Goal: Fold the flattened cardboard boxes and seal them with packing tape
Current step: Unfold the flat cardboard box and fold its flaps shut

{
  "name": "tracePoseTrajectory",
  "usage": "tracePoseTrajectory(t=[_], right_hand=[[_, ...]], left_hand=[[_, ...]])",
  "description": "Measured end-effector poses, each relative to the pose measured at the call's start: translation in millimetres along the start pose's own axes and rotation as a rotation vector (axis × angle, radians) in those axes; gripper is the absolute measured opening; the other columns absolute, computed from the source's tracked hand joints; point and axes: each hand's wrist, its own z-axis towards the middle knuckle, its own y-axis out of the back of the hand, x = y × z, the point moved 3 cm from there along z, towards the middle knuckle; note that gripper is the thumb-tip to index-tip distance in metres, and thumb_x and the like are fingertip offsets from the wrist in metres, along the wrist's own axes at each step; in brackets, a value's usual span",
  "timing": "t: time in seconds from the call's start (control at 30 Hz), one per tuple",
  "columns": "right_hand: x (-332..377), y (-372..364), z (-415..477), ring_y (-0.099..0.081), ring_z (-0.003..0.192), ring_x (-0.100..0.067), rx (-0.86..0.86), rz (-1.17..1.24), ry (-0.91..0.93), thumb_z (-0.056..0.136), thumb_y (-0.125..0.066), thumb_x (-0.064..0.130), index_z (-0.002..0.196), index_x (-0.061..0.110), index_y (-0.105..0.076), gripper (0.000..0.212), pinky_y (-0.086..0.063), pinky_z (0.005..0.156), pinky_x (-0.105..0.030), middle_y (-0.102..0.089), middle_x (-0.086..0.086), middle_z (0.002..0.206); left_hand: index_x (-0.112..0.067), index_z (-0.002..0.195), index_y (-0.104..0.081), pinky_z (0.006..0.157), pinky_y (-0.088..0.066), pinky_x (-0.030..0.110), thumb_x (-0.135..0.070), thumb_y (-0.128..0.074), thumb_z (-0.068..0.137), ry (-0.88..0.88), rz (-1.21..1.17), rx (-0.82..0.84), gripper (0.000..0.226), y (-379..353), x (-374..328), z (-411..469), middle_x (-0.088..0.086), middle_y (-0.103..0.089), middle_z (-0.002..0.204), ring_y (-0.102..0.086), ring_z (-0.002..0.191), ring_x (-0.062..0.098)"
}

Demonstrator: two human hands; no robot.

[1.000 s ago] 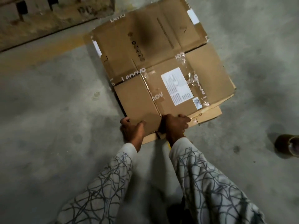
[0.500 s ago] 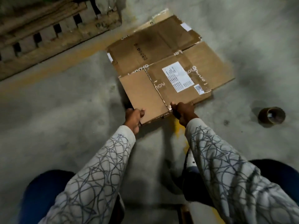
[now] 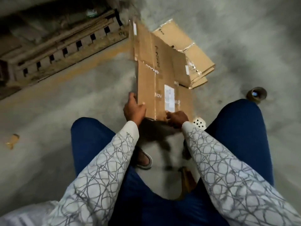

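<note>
A flattened brown cardboard box (image 3: 154,75) with a white label and old clear tape is lifted off the concrete floor, its near end raised toward me. My left hand (image 3: 134,109) grips its near left edge, thumb on top. My right hand (image 3: 177,118) grips the near bottom edge beside the label, fingers curled round it. A second flattened box (image 3: 193,53) lies on the floor behind it to the right. A roll of brown packing tape (image 3: 256,95) sits on the floor to the right, beyond my right knee.
A wooden pallet (image 3: 53,46) with cardboard on it lies at the upper left beside a yellow floor line. A small cardboard scrap (image 3: 12,141) lies at the left. My blue-trousered knees (image 3: 241,128) and sandalled foot (image 3: 143,159) fill the lower frame.
The box has been pulled toward me and lifted off the floor, uncovering a second flattened box beneath. Both hands keep their hold on its near edge. My view has tipped down onto my knees.
</note>
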Motion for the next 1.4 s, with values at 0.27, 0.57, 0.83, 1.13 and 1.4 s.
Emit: tracePoseTrajectory(t=[0.27, 0.57, 0.83, 1.13, 1.4], right_hand=[[28, 17, -94, -0.068, 0.091, -0.026, -0.178, 0.175, 0.399, 0.088, -0.031, 0.083, 0.117, 0.032, -0.057, 0.064, -0.059, 0.072, -0.042, -0.068, -0.007, 0.111], [3, 50, -134, -0.069, 0.090, -0.028, -0.313, -0.011, 0.463, 0.081, -0.043, 0.086, 0.134, 0.031, -0.052, 0.077, -0.061, 0.051, -0.040, -0.062, -0.001, 0.129], [-17, 53, -134, -0.067, 0.083, -0.026, -0.373, -0.067, 0.495, 0.104, -0.039, 0.050, 0.123, 0.013, -0.064, 0.048, -0.049, 0.054, -0.017, -0.066, -0.012, 0.111], [-12, 49, -138, -0.055, 0.070, -0.025, -0.495, -0.197, 0.418, 0.097, -0.052, 0.024, 0.078, 0.010, -0.058, 0.024, -0.034, 0.062, -0.025, -0.058, -0.009, 0.075], [-13, 54, -155, -0.052, 0.056, -0.017, -0.614, -0.064, 0.448, 0.092, -0.057, 0.023, 0.064, 0.011, -0.057, 0.031, -0.039, 0.061, -0.024, -0.056, -0.005, 0.060]], left_hand=[[-0.014, 0.135, -0.042, 0.088, -0.050, 0.043, -0.022, -0.060, 0.089, -0.413, 0.168, 0.113, 0.050, -22, -11, -130, 0.011, -0.064, 0.123, -0.064, 0.104, 0.035], [-0.024, 0.127, -0.040, 0.078, -0.054, 0.041, -0.022, -0.066, 0.082, -0.528, 0.113, 0.294, 0.052, -24, -39, -143, 0.010, -0.066, 0.104, -0.064, 0.089, 0.034], [-0.040, 0.099, -0.044, 0.073, -0.058, 0.054, -0.082, -0.059, 0.070, -0.214, -0.128, 0.473, 0.053, -45, -15, -145, -0.002, -0.061, 0.107, -0.063, 0.094, 0.024], [-0.008, 0.125, -0.060, 0.094, -0.046, 0.039, -0.027, -0.058, 0.092, 0.017, 0.149, 0.285, 0.038, -40, -9, -118, 0.017, -0.061, 0.128, -0.058, 0.116, 0.038], [-0.003, 0.115, -0.068, 0.090, -0.053, 0.039, -0.022, -0.059, 0.096, 0.092, -0.115, -0.019, 0.028, -19, 4, -99, 0.017, -0.069, 0.115, -0.065, 0.106, 0.036]])
